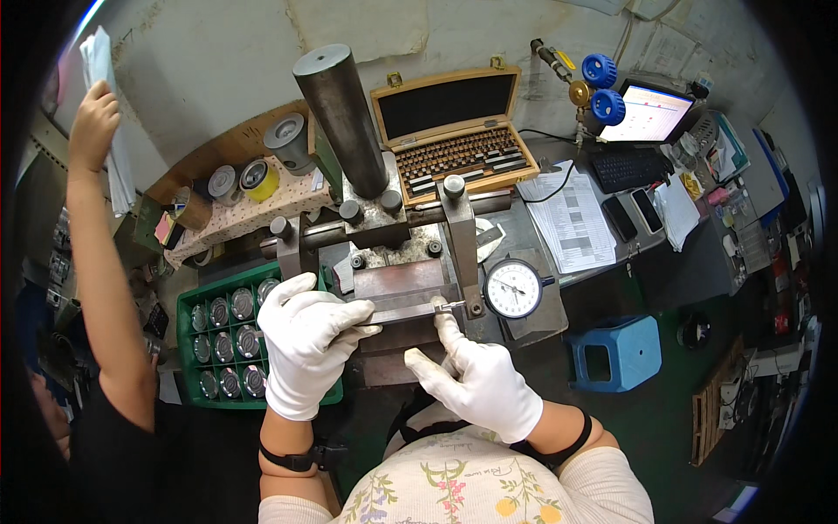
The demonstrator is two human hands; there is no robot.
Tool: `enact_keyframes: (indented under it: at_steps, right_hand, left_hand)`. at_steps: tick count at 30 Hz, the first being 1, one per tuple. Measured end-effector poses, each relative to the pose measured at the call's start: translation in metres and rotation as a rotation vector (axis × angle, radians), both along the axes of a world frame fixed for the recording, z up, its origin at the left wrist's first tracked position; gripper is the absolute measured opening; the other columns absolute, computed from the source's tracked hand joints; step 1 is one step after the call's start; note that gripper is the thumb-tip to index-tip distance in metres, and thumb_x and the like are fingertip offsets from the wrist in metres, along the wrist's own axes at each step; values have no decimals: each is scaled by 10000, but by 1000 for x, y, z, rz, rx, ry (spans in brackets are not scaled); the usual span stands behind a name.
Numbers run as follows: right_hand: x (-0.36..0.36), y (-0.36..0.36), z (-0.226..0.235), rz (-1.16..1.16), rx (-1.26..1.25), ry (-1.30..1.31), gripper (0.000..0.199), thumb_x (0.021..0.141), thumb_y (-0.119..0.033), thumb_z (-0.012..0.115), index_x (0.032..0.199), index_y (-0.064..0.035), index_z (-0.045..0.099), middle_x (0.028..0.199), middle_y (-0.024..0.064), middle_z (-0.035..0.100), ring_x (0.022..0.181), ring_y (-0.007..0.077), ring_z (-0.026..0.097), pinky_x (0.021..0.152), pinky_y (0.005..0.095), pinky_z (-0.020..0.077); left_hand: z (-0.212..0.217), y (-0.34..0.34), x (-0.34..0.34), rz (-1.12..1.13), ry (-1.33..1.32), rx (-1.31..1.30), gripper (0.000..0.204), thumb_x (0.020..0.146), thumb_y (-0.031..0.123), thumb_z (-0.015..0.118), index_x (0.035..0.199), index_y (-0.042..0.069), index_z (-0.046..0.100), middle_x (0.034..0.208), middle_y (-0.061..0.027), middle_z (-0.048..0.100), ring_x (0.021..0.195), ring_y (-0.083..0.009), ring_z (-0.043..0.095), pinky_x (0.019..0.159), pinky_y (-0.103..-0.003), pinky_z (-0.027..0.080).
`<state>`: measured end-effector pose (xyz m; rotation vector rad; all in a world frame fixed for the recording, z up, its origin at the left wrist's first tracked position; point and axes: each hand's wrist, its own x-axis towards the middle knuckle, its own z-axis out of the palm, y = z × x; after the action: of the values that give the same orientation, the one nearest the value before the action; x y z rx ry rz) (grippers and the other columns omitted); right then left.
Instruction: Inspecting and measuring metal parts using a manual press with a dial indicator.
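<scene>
Thumb and fingers of my white-gloved left hand (305, 345) pinch one end of a slim metal bar (401, 312), perhaps a gauge block. The bar lies level across the front of a heavy steel measuring stand (377, 218). Its right end sits by the small plunger of a round white dial indicator (513, 289), clamped to the stand's right arm. My right hand (489, 384), also gloved, reaches its index finger to that end of the bar. Its thumb is held apart and the other fingers curl loosely. Whether bar and plunger touch is too small to tell.
A green tray (185, 349) of round metal parts stands left. Behind the stand is an open wooden gauge-block case (463, 175). Papers (572, 218), phones, a keyboard and a monitor (648, 113) lie right, above a blue stool (615, 354). Another person's raised arm (109, 288) holds papers far left.
</scene>
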<state>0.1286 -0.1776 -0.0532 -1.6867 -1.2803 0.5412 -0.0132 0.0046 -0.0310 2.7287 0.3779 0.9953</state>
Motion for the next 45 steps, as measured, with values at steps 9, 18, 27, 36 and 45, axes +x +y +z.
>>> enact_keyframes:
  at_steps: [9,18,27,36,45]
  right_hand:
    - [1,0,1,41,33,-150,612,946,-224,714,1291,233,500,587,165,567,469,258,608,460,359,504]
    - [17,-18,19,47,90,-98,282,941,-167,713,1148,22,686,677,149,665,552,245,683,521,332,545]
    - [77,-18,42,-359,40,-568,654,618,-435,905,1166,-132,717,1142,124,584,1069,317,534,963,452,418]
    - [84,-11,31,-329,76,-491,684,553,-454,938,1102,-98,738,1042,112,614,1051,315,556,943,448,461]
    - [76,-9,26,-417,106,-484,728,524,-512,942,1047,-52,726,1056,124,576,1058,317,531,937,452,461]
  left_hand:
    - [1,-1,0,-2,-5,5,369,563,58,860,894,174,744,754,35,677,757,-186,659,962,-430,483]
    - [2,-1,1,0,-3,-15,370,567,70,876,896,174,743,761,32,687,759,-189,667,949,-430,494]
    - [3,-1,0,16,9,-43,352,574,104,883,894,175,752,756,29,695,745,-191,670,938,-435,501]
    - [2,-1,1,15,1,-34,359,562,111,891,887,174,750,737,25,683,740,-191,668,932,-433,503]
    - [1,-1,0,4,10,-20,393,568,109,895,921,184,739,772,35,698,751,-183,669,939,-435,500]
